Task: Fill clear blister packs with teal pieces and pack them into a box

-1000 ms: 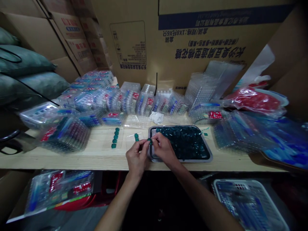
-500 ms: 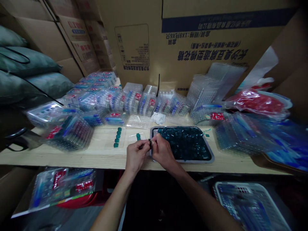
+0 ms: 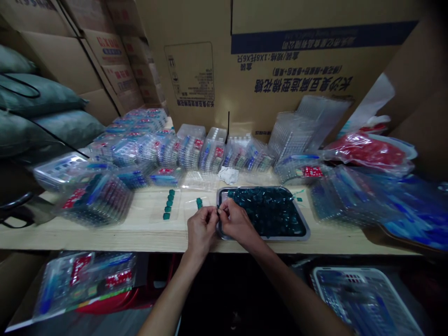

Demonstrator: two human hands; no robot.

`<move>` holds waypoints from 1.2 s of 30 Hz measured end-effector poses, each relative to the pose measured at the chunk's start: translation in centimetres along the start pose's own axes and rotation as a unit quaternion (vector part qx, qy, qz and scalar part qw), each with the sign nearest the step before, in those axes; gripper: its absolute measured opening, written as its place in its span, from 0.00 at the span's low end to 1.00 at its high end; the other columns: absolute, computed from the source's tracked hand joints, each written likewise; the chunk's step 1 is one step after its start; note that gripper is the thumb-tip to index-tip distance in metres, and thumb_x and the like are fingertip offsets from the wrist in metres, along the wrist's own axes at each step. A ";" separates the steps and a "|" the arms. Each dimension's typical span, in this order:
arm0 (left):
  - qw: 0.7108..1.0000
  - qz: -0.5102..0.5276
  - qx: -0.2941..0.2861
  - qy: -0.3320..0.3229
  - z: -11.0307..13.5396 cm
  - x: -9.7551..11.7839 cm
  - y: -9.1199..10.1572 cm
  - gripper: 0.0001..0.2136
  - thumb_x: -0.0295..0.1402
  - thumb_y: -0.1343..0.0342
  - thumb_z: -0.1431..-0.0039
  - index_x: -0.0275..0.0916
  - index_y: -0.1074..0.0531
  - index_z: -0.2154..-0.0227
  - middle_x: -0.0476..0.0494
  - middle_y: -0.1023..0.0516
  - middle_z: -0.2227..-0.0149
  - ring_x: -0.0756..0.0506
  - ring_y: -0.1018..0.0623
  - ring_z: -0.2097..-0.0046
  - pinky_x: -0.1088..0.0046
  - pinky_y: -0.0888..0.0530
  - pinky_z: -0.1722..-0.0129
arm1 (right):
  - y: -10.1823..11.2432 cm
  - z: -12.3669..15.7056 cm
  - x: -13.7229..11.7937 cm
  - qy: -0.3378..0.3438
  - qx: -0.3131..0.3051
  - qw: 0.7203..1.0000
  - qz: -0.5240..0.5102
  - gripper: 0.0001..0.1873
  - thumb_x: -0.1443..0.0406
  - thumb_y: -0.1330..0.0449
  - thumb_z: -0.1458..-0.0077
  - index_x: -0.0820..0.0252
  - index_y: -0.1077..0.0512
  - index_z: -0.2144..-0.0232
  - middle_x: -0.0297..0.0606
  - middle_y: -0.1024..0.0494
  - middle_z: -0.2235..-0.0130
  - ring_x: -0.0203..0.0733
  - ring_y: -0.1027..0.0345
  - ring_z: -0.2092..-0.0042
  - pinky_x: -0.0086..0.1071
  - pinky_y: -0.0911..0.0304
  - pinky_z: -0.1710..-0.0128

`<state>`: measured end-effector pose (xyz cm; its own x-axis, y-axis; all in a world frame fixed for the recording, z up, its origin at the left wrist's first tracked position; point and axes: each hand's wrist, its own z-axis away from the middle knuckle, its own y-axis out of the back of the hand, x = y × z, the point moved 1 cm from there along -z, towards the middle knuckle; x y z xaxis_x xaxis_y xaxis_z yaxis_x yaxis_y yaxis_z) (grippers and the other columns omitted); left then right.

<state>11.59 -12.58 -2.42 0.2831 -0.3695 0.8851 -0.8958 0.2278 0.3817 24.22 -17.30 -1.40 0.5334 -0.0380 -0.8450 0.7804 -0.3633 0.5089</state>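
Note:
My left hand [image 3: 202, 229] and my right hand [image 3: 238, 219] meet fingertip to fingertip over the left edge of a metal tray [image 3: 308, 233]. Both are closed in a pinch around a small dark piece [image 3: 218, 208], mostly covered by the fingers. Many glossy dark green pieces [image 3: 268, 210] in clear wrapping fill the tray. Left of my hands, a clear plastic blister tray holds green cubes [image 3: 199, 202], partly hidden by my left hand. Further left, another clear tray carries a column of several green cubes [image 3: 169, 204].
Stacks of filled clear trays [image 3: 98, 198] line the table's left and back, and more stand at right [image 3: 350, 196]. A crumpled white tissue [image 3: 228, 175] lies behind the metal tray. A large carton [image 3: 196, 23] forms the back wall. Below the table edge sits a white basket [image 3: 367, 275].
The camera view has shifted slightly, so the scene sits a little lower and further left. My hands stay together over the tray's edge, with the left one turned slightly more upright.

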 end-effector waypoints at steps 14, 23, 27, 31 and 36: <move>0.976 0.163 0.009 0.147 -0.1 -1.3 -1.5 0.16 0.45 0.36 0.50 0.35 0.20 0.66 0.43 0.17 0.69 0.46 0.20 0.67 0.73 0.26 0.65 | -0.4 -1.0 1.5 -0.082 -0.027 0.996 0.004 0.06 0.72 0.45 0.43 0.58 0.30 0.67 0.35 0.23 0.69 0.40 0.29 0.65 0.28 0.42 0.67; 0.995 0.036 -0.050 0.083 -0.6 -1.0 -0.4 0.13 0.42 0.43 0.46 0.37 0.22 0.70 0.46 0.20 0.72 0.48 0.24 0.70 0.75 0.30 0.69 | -0.3 -0.7 1.2 -0.079 -0.017 0.997 -0.006 0.05 0.70 0.44 0.46 0.57 0.29 0.69 0.31 0.26 0.73 0.37 0.33 0.70 0.28 0.45 0.69; 0.990 0.075 -0.088 0.077 -0.9 -1.8 -0.4 0.13 0.44 0.43 0.46 0.37 0.25 0.71 0.47 0.22 0.72 0.48 0.25 0.70 0.76 0.29 0.69 | 0.0 -0.8 1.6 -0.075 -0.038 0.996 -0.011 0.05 0.71 0.44 0.48 0.58 0.30 0.71 0.29 0.28 0.75 0.36 0.37 0.71 0.27 0.47 0.70; 0.987 0.098 -0.101 0.075 -0.9 -1.9 -0.4 0.12 0.43 0.42 0.46 0.38 0.27 0.72 0.48 0.24 0.73 0.50 0.27 0.72 0.76 0.30 0.70 | 0.1 -0.9 2.1 -0.078 -0.053 0.994 -0.058 0.05 0.71 0.45 0.48 0.58 0.31 0.73 0.29 0.28 0.75 0.35 0.37 0.72 0.27 0.47 0.72; 0.972 0.176 -0.108 0.116 -1.1 -1.0 -0.3 0.13 0.43 0.37 0.49 0.37 0.27 0.71 0.49 0.24 0.74 0.50 0.26 0.72 0.75 0.29 0.70 | 0.0 -1.1 2.6 -0.088 -0.051 0.987 -0.122 0.06 0.72 0.46 0.47 0.58 0.32 0.73 0.30 0.26 0.75 0.35 0.35 0.72 0.26 0.45 0.73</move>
<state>11.99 -11.27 -3.10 0.0654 -0.0271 0.9975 -0.8656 0.4958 0.0702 25.93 -16.36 -3.39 0.2680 -0.1260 -0.9551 0.9122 -0.2857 0.2937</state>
